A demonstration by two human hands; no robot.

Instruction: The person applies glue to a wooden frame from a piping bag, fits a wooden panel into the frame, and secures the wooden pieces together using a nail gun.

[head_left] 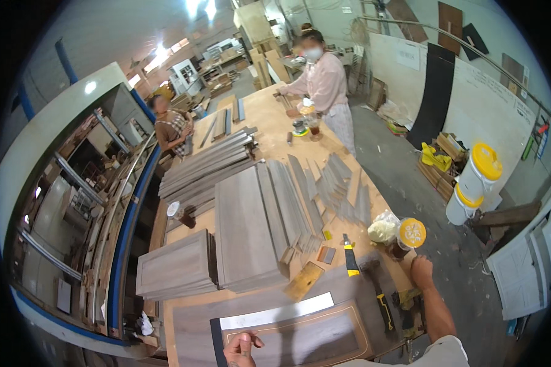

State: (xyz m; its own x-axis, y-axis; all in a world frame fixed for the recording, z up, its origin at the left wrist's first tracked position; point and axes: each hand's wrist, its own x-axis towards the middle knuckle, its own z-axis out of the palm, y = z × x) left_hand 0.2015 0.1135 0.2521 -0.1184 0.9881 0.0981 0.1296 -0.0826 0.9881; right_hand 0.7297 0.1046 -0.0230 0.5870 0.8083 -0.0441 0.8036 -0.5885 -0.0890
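Note:
My left hand (242, 350) is over the near end of a grey wood-grain panel (333, 339) with a thin pale line around its inner field. Its thumb and fingers are curled close together; anything between them is too small to make out. A white strip (278, 311) lies along the panel's far side, and a dark strip (217, 342) runs beside my hand. My right hand (422, 273) is closed at the table's right edge, near a lidded drink cup (410, 235); its grip is hidden. A hammer (382, 296) lies between the panel and that hand.
Stacked grey cabinet doors (242, 226) and loose strips (208, 165) cover much of the table. A utility knife (351, 255), a yellowish block (305, 281) and another cup (180, 214) lie nearby. Two people stand farther along, one right (327, 76), one left (172, 128). White buckets (480, 171) stand right.

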